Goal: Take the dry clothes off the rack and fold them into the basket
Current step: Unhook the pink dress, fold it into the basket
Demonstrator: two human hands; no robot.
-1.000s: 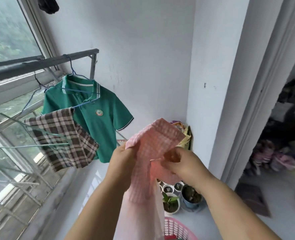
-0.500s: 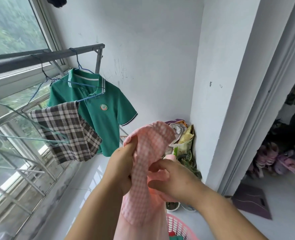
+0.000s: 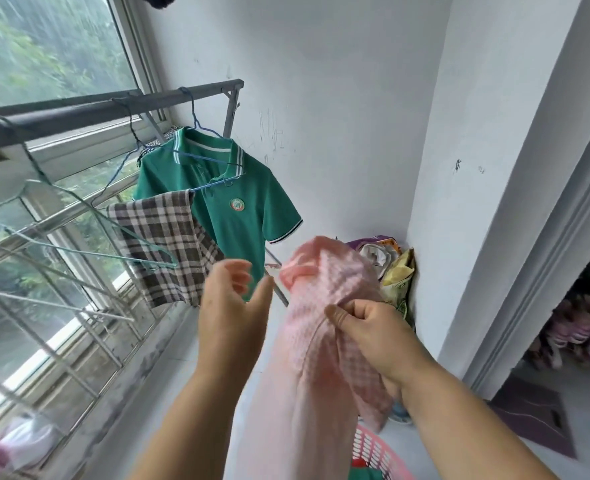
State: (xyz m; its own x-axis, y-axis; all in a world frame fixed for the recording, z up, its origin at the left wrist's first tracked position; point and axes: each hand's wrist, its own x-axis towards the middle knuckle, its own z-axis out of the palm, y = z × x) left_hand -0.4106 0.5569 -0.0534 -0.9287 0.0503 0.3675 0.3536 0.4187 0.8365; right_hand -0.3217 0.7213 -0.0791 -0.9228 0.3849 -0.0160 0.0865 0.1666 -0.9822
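Observation:
A pink checked garment (image 3: 324, 327) hangs in front of me, and my right hand (image 3: 369, 334) grips it about a third of the way down. Just left of the cloth my left hand (image 3: 231, 299) is open and holds nothing. Behind my hands, a green polo shirt (image 3: 227, 206) hangs on a blue hanger from the grey rack bar (image 3: 106, 109). A brown plaid cloth (image 3: 169, 244) is draped over another hanger beside it. The rim of a pink laundry basket (image 3: 376, 452) shows at the bottom, under the pink garment.
Empty wire hangers (image 3: 79, 251) jut out at the left by the window. Bags and packets (image 3: 390, 268) are piled in the corner by the white wall. A doorway (image 3: 570, 327) opens on the right, with a dark mat (image 3: 532, 417) on the floor.
My left hand has let go of the pink garment and moved a little left. My right hand now holds it alone.

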